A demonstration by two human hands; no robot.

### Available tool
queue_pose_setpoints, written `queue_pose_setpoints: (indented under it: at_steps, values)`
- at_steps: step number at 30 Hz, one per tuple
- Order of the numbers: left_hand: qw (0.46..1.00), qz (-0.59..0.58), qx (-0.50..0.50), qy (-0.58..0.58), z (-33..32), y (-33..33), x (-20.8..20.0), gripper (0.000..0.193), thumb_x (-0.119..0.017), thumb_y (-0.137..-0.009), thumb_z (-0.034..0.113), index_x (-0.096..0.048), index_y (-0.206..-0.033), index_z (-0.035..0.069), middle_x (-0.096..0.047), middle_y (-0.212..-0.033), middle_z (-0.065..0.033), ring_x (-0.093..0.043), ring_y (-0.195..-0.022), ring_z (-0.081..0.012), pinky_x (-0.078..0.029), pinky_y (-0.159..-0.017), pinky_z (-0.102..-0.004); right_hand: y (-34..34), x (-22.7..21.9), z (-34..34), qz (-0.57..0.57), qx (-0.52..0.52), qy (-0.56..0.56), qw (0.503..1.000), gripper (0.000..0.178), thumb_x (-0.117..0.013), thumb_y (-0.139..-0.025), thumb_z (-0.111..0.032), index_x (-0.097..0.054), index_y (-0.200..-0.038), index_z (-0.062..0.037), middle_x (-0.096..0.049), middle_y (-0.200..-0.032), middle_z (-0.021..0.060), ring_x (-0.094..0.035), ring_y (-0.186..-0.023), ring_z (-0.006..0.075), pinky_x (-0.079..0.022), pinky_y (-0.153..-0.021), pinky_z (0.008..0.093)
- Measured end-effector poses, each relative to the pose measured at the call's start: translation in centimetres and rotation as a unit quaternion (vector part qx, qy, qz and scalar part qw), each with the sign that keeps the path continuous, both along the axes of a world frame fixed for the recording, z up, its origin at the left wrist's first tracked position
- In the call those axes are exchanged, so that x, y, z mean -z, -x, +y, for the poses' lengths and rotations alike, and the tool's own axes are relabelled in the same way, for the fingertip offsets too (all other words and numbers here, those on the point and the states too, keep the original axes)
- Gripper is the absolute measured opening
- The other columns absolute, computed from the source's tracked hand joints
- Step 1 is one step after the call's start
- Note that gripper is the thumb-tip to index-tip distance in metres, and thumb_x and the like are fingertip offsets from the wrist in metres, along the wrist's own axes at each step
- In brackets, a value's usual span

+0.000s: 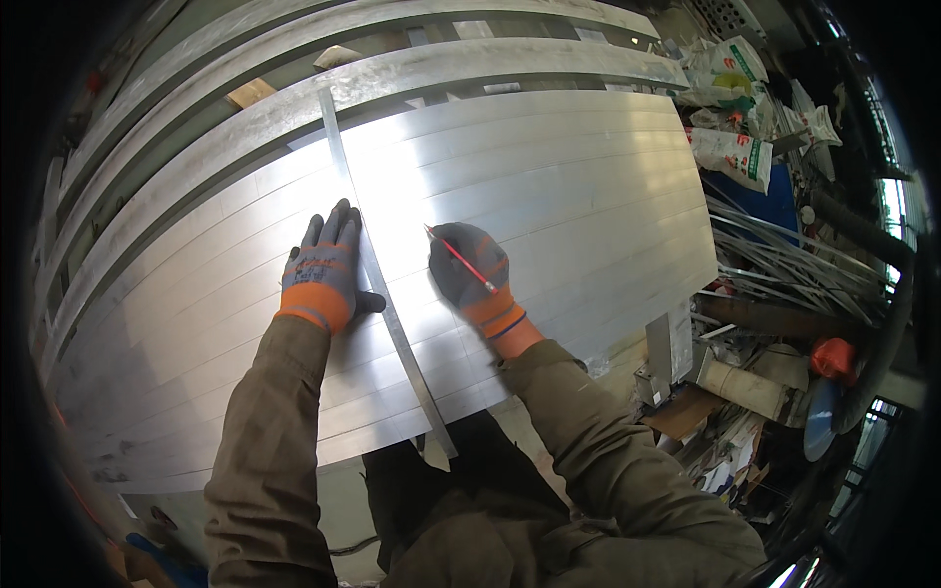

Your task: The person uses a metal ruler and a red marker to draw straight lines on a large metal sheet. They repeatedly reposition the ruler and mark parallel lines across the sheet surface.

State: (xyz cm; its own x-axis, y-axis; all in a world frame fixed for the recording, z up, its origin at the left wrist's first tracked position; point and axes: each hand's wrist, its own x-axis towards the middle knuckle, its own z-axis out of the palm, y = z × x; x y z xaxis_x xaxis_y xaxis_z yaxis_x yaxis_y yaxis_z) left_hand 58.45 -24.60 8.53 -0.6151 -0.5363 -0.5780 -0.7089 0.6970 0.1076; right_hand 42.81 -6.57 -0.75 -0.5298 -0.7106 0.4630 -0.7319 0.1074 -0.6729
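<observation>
A long, narrow metal straightedge (396, 331) lies across the shiny sheet metal (588, 196), its near end sticking out past the sheet's near edge. My left hand (325, 265), in a grey and orange work glove, lies flat on the metal along the left side of the straightedge. Its fingers are stretched out, with fingertips and thumb close against that edge. To the right of the straightedge, my right hand (470, 263) wears a matching glove and is closed around a thin red pencil (469, 263). The pencil's tip points away to the upper left, near the bright glare.
Long metal beams (470, 61) run behind the sheet. On the right are white printed sacks (733, 157), a bundle of thin metal strips (784, 260), a red round object (833, 359) and mixed scrap. A dark hose (887, 338) curves at the far right.
</observation>
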Motion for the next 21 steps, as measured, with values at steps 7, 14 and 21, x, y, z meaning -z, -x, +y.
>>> queue_pose_setpoints:
  at_steps: [7, 14, 21]
  values:
    - [0.999, 0.031, -0.004, 0.007, 0.20, -0.57, 0.23, 0.144, -0.111, -0.070, 0.047, -0.032, -0.187, 0.018, -0.022, -0.197, -0.0049, -0.027, -0.180, -0.0378, -0.034, -0.146, -0.0520, 0.04, 0.66, -0.16, 0.029, -0.004, -0.012, 1.000, 0.014, -0.079, -0.101, -0.009, -0.080, -0.114, -0.0024, -0.082, -0.106, 0.0175, -0.079, -0.098, 0.0402, -0.066, -0.090, 0.0485]
    - [1.000, 0.027, 0.000, 0.011, 0.14, -0.51, 0.53, 0.145, -0.111, -0.070, 0.049, -0.031, -0.187, 0.019, -0.021, -0.198, -0.0055, -0.027, -0.179, -0.0380, -0.035, -0.146, -0.0529, 0.29, 0.57, -0.29, 0.029, -0.018, -0.008, 0.999, 0.015, -0.078, -0.103, -0.010, -0.079, -0.116, -0.0019, -0.081, -0.105, 0.0179, -0.079, -0.096, 0.0406, -0.066, -0.089, 0.0495]
    - [1.000, 0.019, 0.001, 0.013, 0.17, -0.57, 0.62, 0.146, -0.111, -0.070, 0.050, -0.030, -0.187, 0.020, -0.021, -0.198, -0.0056, -0.027, -0.180, -0.0378, -0.034, -0.146, -0.0529, 0.47, 0.51, -0.31, 0.017, -0.037, -0.012, 0.999, 0.019, -0.082, -0.102, -0.008, -0.079, -0.120, -0.0058, -0.080, -0.107, 0.0169, -0.078, -0.096, 0.0392, -0.066, -0.085, 0.0470]
